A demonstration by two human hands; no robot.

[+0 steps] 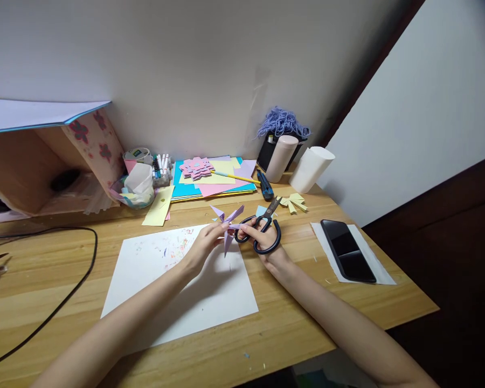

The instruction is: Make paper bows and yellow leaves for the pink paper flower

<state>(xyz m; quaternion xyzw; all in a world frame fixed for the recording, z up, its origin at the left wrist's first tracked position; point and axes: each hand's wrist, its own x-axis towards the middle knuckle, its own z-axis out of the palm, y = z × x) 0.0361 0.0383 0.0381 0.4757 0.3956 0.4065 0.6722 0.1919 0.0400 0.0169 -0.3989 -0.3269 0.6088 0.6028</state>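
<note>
A purple paper cutout (233, 214) with several pointed arms is pinched at its left side by my left hand (210, 240), above a white sheet (210, 304) marked with colored smudges. My right hand (267, 240) has its fingertips on the right arm of the cutout. Around that same hand hang black-handled scissors (265, 220), blades pointing up and away to the right. Just behind the scissors lies a small light-blue paper scrap (261, 210). A yellow paper cutout with strips (293, 203) rests to their right.
Colored paper sheets (226, 188) are stacked by the wall, bearing a pink paper flower (196, 168), a yellow pencil (236, 177) and a box cutter (265, 186). A phone (348, 250) lies at right. A black cable (77, 285) curves across the left, near a cardboard box (99, 145).
</note>
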